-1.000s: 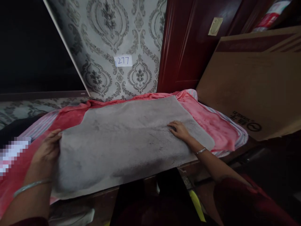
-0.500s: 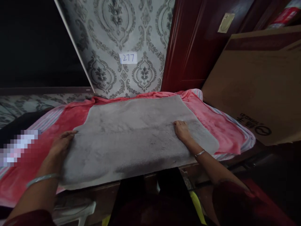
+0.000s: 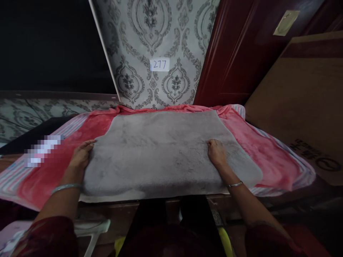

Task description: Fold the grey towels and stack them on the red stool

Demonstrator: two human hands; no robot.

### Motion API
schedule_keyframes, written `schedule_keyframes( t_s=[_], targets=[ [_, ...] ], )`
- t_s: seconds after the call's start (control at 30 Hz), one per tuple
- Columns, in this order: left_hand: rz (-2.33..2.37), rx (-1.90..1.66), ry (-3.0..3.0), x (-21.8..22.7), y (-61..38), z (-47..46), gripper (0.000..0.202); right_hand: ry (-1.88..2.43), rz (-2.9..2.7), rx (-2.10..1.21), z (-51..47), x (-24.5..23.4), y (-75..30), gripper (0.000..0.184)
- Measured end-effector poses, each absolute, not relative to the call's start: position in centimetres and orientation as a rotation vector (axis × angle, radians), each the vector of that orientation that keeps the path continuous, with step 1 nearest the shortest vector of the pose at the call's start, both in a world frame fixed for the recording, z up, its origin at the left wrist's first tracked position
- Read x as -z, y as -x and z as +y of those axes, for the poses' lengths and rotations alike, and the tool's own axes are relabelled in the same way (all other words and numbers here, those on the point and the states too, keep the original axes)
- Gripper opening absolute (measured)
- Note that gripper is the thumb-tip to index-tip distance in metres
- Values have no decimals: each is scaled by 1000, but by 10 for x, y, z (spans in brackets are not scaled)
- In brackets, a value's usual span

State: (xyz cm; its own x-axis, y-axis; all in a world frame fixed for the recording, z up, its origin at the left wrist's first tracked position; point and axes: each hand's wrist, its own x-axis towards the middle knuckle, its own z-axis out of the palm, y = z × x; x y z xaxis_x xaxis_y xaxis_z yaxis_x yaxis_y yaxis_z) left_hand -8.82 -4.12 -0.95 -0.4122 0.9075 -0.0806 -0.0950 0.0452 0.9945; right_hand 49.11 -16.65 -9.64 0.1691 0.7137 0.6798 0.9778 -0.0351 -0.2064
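A grey plush cloth (image 3: 158, 157) is spread over a pink blanket (image 3: 268, 157) with a striped border. Shallow creases run across the middle of the cloth, and its front edge hangs near the surface's edge. At the cloth's left edge, my left hand (image 3: 82, 154) has its thumb and fingers closed on the fabric. My right hand (image 3: 216, 152) rests on the right half of the cloth, fingers curled and pinching the plush surface. The tips of its fingers are partly hidden.
A dark screen (image 3: 53, 46) stands at the back left, beside the patterned wall with a paper label (image 3: 159, 64). A large cardboard box (image 3: 300, 92) stands at the right by a dark red door (image 3: 238, 53). Below left is a pale stool (image 3: 92, 228).
The view has turned slightly left, so everything sits further right. Both hands keep their places on the grey cloth, which looks much the same.
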Motion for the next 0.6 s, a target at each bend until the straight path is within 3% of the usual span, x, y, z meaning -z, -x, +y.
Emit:
schedule_keyframes(
  t_s=[0.37, 0.6],
  targets=[
    [1508, -1499, -790, -4, 80, -44, 25, 1543, -1947, 337, -171, 84, -490, 32],
    [1598, -1480, -946, 2, 81, -43, 22, 1553, -2046, 298, -164, 84, -492, 21]
  ],
)
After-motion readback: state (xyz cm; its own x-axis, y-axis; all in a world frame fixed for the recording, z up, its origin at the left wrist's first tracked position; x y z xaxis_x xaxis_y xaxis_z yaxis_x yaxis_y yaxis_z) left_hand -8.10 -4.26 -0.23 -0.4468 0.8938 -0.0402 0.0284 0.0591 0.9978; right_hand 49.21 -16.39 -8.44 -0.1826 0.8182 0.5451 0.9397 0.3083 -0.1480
